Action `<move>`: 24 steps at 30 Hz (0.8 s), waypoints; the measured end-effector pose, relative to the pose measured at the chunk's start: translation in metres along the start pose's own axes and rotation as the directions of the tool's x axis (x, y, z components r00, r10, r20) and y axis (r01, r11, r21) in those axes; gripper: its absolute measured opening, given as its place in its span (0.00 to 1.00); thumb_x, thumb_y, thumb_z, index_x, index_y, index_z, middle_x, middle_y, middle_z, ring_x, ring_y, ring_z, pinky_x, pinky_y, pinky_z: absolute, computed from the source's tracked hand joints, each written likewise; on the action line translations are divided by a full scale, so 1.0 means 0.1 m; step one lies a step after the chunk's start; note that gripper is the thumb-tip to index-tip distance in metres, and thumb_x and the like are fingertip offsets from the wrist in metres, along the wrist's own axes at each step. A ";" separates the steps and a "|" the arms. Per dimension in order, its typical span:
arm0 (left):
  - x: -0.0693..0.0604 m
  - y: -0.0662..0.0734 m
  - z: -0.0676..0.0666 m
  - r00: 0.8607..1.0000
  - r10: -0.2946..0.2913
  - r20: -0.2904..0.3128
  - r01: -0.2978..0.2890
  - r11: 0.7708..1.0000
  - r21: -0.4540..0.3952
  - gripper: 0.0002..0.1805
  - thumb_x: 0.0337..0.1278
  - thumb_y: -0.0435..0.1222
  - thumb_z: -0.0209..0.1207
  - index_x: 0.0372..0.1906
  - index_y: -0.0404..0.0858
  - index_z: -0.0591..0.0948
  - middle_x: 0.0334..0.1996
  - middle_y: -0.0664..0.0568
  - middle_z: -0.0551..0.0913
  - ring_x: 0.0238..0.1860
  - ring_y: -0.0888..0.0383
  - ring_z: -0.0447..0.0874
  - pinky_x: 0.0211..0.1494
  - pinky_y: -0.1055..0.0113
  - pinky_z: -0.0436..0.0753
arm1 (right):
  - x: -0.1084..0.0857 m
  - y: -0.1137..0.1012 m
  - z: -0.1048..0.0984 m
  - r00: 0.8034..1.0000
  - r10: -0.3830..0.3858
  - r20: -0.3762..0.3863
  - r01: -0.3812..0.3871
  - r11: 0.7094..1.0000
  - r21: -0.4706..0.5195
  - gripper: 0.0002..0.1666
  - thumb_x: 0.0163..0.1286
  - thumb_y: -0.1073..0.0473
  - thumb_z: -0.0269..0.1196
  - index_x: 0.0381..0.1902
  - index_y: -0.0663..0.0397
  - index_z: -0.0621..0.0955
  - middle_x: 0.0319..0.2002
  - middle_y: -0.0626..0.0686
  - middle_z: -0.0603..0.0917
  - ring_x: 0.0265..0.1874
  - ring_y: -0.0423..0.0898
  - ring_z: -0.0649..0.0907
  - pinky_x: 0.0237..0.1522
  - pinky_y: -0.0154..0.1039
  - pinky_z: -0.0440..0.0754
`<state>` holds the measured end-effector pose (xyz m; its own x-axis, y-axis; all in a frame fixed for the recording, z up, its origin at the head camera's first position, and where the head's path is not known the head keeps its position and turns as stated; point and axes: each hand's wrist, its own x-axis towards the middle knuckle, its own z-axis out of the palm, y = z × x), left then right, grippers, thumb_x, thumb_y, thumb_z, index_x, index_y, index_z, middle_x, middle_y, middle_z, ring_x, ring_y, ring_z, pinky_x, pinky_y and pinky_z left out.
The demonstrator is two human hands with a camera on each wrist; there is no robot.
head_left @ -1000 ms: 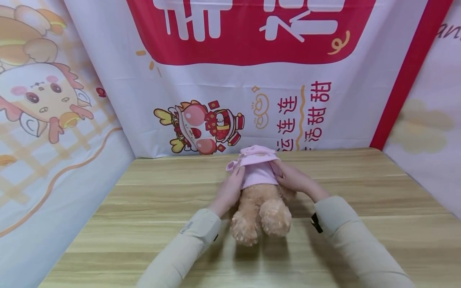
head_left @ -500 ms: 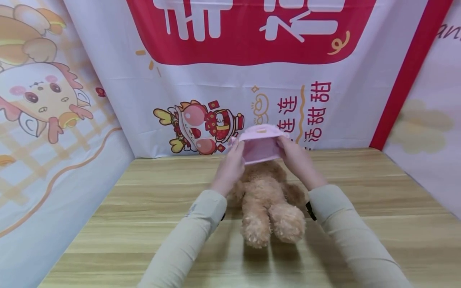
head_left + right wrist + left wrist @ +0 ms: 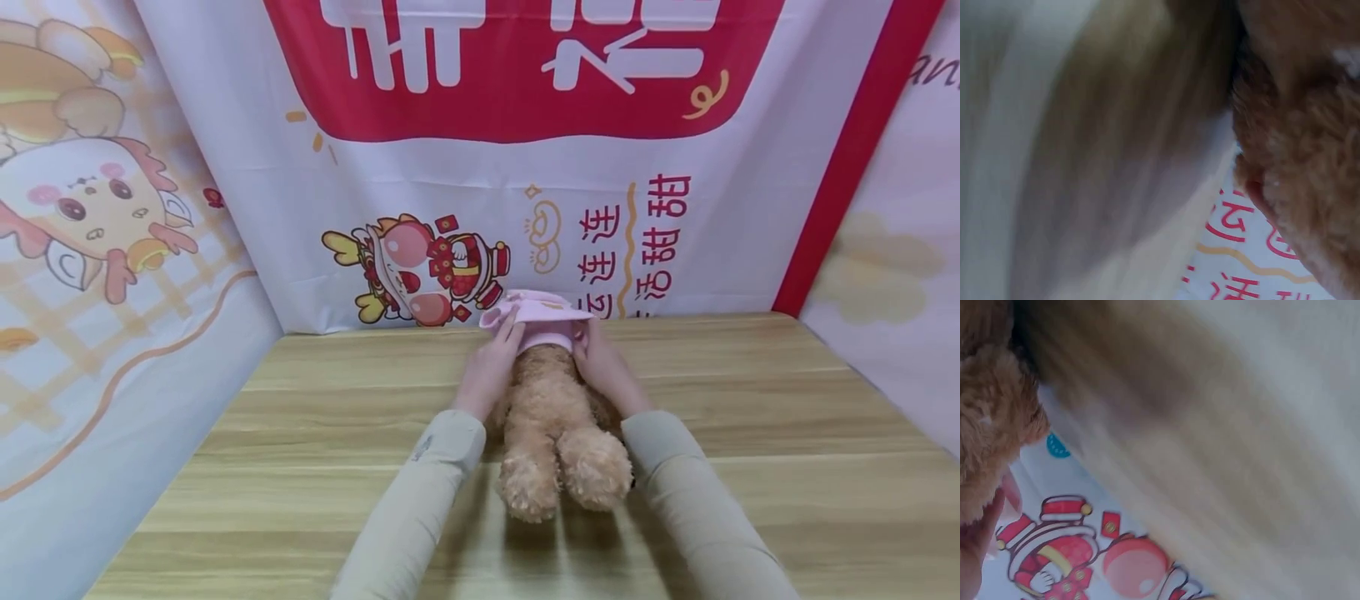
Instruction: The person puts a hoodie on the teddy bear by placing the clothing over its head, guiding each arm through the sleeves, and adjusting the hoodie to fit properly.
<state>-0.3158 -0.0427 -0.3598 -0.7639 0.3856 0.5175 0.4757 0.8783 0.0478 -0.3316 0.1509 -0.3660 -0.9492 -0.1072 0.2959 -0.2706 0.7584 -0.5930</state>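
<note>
A light-brown plush toy [image 3: 551,408] lies on the wooden table in the head view, its legs towards me and its body bare. A small pink doll garment [image 3: 543,310] covers its head end. My left hand [image 3: 491,362] pinches the garment's left edge, and my right hand [image 3: 602,364] grips the right edge. Curly fur [image 3: 991,425] fills the left side of the left wrist view, with a little of the hand below it. In the right wrist view, fur [image 3: 1310,169] takes up the right side. The toy's head is hidden under the cloth and hands.
Behind the toy, a white and red printed cloth [image 3: 420,158] hangs at the far edge of the wooden table [image 3: 337,450]. Printed cloths also stand along the left [image 3: 150,333] and right [image 3: 885,333] sides.
The pink garment came up off the toy's body, was held raised with its opening towards me, and is now lower at the head end. Both hands moved with it.
</note>
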 end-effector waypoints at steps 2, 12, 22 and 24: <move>-0.03 -0.01 0.05 0.997 -0.025 0.069 0.031 0.995 -0.096 0.32 0.55 0.21 0.51 0.67 0.39 0.65 0.75 0.50 0.55 0.31 0.47 0.82 0.27 0.60 0.81 | 0.00 0.03 0.06 0.999 0.023 0.043 -0.026 0.997 0.073 0.27 0.74 0.58 0.42 0.65 0.64 0.52 0.58 0.78 0.70 0.60 0.71 0.72 0.64 0.60 0.68; -0.09 -0.03 0.18 0.987 -0.086 0.135 0.139 0.881 -0.452 0.27 0.68 0.28 0.39 0.72 0.33 0.59 0.75 0.44 0.53 0.74 0.45 0.55 0.75 0.55 0.60 | -0.01 0.02 0.13 0.987 0.074 0.144 -0.110 0.958 0.265 0.31 0.75 0.56 0.38 0.68 0.66 0.46 0.68 0.77 0.56 0.69 0.68 0.59 0.74 0.55 0.54; -0.10 -0.14 0.17 0.998 -0.055 -0.024 0.043 0.931 -0.362 0.25 0.61 0.24 0.49 0.65 0.32 0.67 0.71 0.39 0.62 0.68 0.39 0.65 0.63 0.50 0.75 | -0.01 -0.02 0.10 0.992 0.052 0.115 -0.070 0.984 0.162 0.29 0.74 0.53 0.44 0.67 0.58 0.50 0.63 0.77 0.67 0.62 0.70 0.70 0.65 0.60 0.66; -0.09 -0.13 0.16 0.996 -0.079 -0.041 0.061 0.944 -0.325 0.26 0.60 0.23 0.50 0.64 0.35 0.68 0.72 0.42 0.62 0.60 0.38 0.74 0.52 0.50 0.82 | 0.00 -0.03 0.10 0.993 0.063 0.101 -0.075 0.989 0.126 0.30 0.73 0.53 0.45 0.67 0.57 0.51 0.61 0.76 0.69 0.59 0.71 0.72 0.63 0.61 0.69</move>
<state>-0.3221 -0.0532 -0.3785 -0.7804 0.3035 0.5467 0.5439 0.7608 0.3540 -0.3327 0.1422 -0.3720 -0.9757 -0.1238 0.1808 -0.2163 0.6774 -0.7031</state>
